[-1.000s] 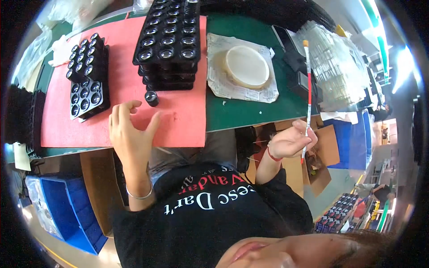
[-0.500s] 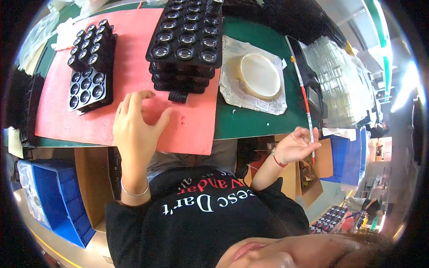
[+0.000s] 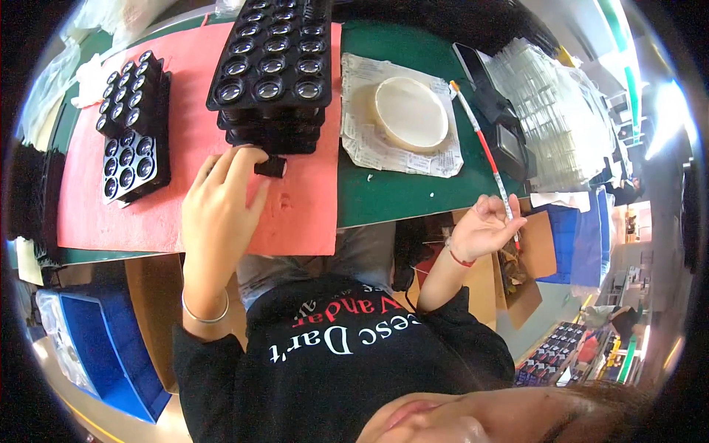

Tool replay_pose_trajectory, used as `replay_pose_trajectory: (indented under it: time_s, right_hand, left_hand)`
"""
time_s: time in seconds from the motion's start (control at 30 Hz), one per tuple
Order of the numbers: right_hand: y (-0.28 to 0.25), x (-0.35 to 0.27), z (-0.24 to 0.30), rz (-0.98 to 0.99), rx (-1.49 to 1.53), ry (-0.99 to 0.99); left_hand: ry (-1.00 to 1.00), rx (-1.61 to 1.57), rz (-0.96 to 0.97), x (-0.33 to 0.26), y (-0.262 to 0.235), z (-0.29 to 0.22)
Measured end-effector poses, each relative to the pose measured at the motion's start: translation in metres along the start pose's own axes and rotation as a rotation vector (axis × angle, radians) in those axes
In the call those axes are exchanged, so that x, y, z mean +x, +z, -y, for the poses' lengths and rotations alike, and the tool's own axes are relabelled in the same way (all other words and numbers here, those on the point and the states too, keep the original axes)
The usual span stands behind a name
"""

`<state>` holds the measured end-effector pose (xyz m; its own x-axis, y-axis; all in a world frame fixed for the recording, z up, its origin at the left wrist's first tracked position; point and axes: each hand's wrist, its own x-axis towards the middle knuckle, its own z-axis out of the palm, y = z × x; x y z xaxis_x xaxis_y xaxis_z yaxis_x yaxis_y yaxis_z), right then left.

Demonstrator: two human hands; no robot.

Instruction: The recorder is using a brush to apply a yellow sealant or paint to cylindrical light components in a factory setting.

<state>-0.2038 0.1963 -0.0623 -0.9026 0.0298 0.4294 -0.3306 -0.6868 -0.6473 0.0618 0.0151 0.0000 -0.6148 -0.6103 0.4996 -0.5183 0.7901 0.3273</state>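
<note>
My left hand (image 3: 219,203) reaches over the red mat, its thumb and fingertips closed about the end of a small black lens barrel (image 3: 272,167). That barrel lies just in front of a stack of black trays (image 3: 269,111) filled with round lenses. In my right hand (image 3: 481,230), off the table's front edge, a slim red and white stick with an orange tip (image 3: 484,148) is held between thumb and fingers, tip pointing away. To the left sits a smaller black tray (image 3: 133,173) of lenses, with several taller barrels (image 3: 122,96) standing at its far part.
A round white pad (image 3: 411,114) rests on folded printed paper (image 3: 354,140) on the green table. Beyond the stick are a black device (image 3: 509,144) and stacked clear plastic trays (image 3: 550,111). Below the table stand blue bins (image 3: 111,354) and a cardboard box (image 3: 533,251).
My left hand has come to the small black barrel, its thumb and fingers closing in on it. The view has shifted, so the table things sit further left. The right hand still holds the stick.
</note>
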Motion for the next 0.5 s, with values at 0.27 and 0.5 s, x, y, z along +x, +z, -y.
replay_pose_trajectory:
  time_s: [0.27, 0.5]
  right_hand:
    - [0.001, -0.012, 0.005, 0.306, 0.323, 0.113]
    - [0.027, -0.038, 0.010, 0.511, 0.266, 0.174]
  left_hand:
    - [-0.335, -0.307, 0.063, -0.008, -0.002, -0.007]
    - [-0.632, -1.312, 0.039, -0.026, -0.004, -0.013]
